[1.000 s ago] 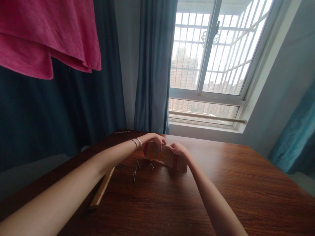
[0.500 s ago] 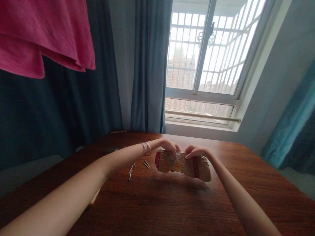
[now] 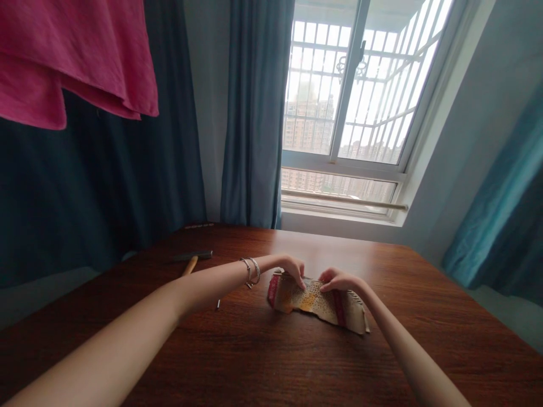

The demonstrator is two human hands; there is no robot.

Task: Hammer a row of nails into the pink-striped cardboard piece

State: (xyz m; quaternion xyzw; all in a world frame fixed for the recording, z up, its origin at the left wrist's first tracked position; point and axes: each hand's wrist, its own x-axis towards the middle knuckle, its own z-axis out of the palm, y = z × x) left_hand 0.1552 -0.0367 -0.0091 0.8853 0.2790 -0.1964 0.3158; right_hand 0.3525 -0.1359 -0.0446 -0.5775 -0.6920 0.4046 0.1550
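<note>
A flat, tan piece of perforated board point(image 3: 316, 301) with red bands near each end lies on the brown wooden table point(image 3: 271, 350). My left hand point(image 3: 291, 268), with bracelets on its wrist, grips the board's top edge near the left end, fingers curled over it. My right hand point(image 3: 339, 280) pinches the top edge near the middle. The board's lower edge rests on the table.
A hammer point(image 3: 193, 258) with a wooden handle lies on the table to the left, partly hidden by my left arm. One nail point(image 3: 218, 304) shows below that arm. Pink cloth point(image 3: 76, 62) hangs at the top left. Curtains and a window stand behind the table.
Both hands carried the board to the right and set it down on the table. The view shifted, so the hammer head now shows and most nails are hidden behind my left arm.
</note>
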